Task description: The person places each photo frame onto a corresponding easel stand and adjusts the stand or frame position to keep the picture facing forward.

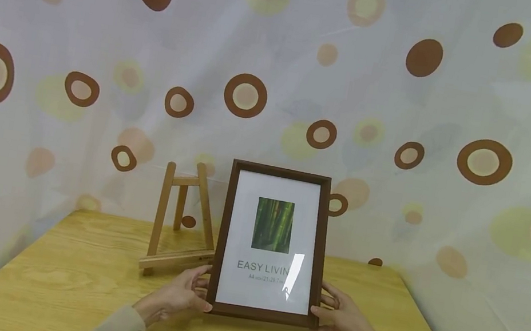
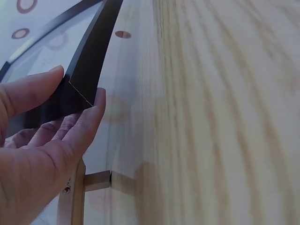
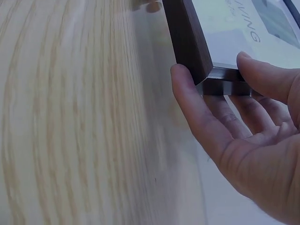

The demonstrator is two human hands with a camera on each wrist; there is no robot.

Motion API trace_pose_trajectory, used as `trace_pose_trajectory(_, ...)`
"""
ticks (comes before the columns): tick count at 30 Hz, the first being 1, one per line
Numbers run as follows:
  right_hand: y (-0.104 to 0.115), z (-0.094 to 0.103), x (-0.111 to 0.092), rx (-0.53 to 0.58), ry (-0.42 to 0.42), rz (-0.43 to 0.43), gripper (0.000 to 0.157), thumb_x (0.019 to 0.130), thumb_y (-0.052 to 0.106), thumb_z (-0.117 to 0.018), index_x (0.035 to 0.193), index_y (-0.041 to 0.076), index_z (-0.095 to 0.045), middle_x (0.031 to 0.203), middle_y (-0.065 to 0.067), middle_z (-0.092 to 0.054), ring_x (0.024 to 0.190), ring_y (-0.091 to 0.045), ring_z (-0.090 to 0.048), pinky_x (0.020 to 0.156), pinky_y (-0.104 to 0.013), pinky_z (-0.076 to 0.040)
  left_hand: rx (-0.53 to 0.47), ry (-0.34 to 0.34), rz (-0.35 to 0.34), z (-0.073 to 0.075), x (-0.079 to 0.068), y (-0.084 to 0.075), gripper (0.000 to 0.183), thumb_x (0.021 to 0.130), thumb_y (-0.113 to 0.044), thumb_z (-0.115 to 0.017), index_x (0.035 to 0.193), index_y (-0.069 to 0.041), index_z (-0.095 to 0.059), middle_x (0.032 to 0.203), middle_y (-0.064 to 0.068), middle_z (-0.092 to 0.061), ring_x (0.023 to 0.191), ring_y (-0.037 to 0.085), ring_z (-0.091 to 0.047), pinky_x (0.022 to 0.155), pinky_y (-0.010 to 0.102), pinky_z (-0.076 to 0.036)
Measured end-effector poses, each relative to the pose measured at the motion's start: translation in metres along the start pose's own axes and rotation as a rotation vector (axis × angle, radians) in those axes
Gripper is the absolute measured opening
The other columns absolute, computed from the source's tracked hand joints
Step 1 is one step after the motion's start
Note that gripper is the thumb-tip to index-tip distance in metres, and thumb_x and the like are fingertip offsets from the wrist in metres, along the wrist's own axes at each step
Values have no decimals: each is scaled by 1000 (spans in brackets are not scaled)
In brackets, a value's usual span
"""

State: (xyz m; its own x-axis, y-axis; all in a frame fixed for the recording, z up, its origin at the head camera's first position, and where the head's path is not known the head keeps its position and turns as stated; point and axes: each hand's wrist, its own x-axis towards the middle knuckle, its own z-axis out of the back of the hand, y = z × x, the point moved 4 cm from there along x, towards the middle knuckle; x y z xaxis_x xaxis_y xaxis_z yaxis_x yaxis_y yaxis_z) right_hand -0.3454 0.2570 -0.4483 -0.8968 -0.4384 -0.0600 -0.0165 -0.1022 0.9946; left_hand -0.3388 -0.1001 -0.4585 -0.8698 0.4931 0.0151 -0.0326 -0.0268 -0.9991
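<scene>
A dark brown picture frame (image 1: 261, 315), upright and facing me, shows a white sheet with a green bamboo picture and printed lettering. My left hand (image 1: 179, 294) grips its lower left side, thumb on the front and fingers behind, as the left wrist view shows of the hand (image 2: 51, 126). At the lower right side my right hand (image 1: 345, 320) holds it the same way; in the right wrist view this hand (image 3: 248, 126) has its thumb over the front edge. A small wooden easel (image 1: 159, 218) stands just left of the picture frame, its right end partly hidden behind it.
The light wooden table (image 1: 69, 285) lies under the hands and easel. Behind and on both sides hangs a pale curtain (image 1: 281, 64) with brown and yellow circles. Glare shows on the picture frame's glass.
</scene>
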Motion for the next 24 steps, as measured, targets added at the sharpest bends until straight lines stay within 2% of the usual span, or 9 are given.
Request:
trace_pose_trajectory(9,-1,-9,9,-26,-41,15,85,95,10,-62,155,-3,-3,151,-42,-17,122,-47,-54,86,-59,-55,88,-51,-16,12,-4,-3,96,78,11,-71,153,8,-11,143,39,-38,115,35,-57,90,42,-57)
trace_pose_trajectory(12,-1,-13,14,-38,-62,11,84,95,11,-63,156,-1,-6,151,-41,-20,122,-47,-54,86,-58,-55,93,-58,-26,16,-5,-3,95,78,13,-70,153,8,-11,142,39,-39,116,37,-57,91,43,-56)
trace_pose_trajectory(19,-1,-21,24,-45,-94,18,81,95,11,-64,156,1,-11,151,-39,-25,123,-44,-54,85,-56,-56,178,-114,-26,27,-13,-2,96,78,8,-72,154,5,-13,145,38,-36,124,47,-48,99,52,-51)
trace_pose_trajectory(24,-1,-26,28,-52,-85,17,81,95,12,-63,156,1,-11,149,-41,-27,123,-45,-53,86,-56,-56,172,-97,-45,33,-17,-2,96,79,5,-72,154,5,-12,144,36,-40,124,43,-51,99,51,-51)
